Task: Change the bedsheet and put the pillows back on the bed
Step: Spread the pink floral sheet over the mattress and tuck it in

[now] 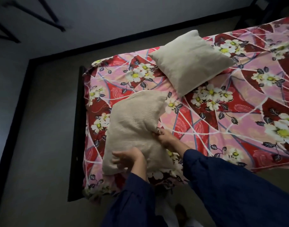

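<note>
Dim grey floor [42, 128] lies to the left of both hands, past the dark end rail of the bed [78, 122]. From my remote seat, the flowered red-and-pink sheet [222, 128] looks fully spread over the mattress, running under the hands and away to the right.

The near pillow [134, 128] is between the hands, lying on the sheet or only just lifted from it; I cannot tell which. The left hand [129, 158] grips its lower part, fingers curled over the cloth. The right hand [165, 136] pinches a bunched fold on its right edge. The far pillow [189, 63] lies flat and askew on the sheet, beyond the right hand and well apart from both.

I judge the sheet step done and this to be the last pillow being placed.

My worries from here:
- The right hand seems to hold only a fold of cover. If I pull from there, the cloth may slip and the pillow sag or twist.
- The pillow's lower corner sits close to the bed's near edge by the left hand. Letting go there could send it sliding to the floor.
- Dragging instead of lifting could rumple the sheet or pull its corner loose at the rail.
</note>
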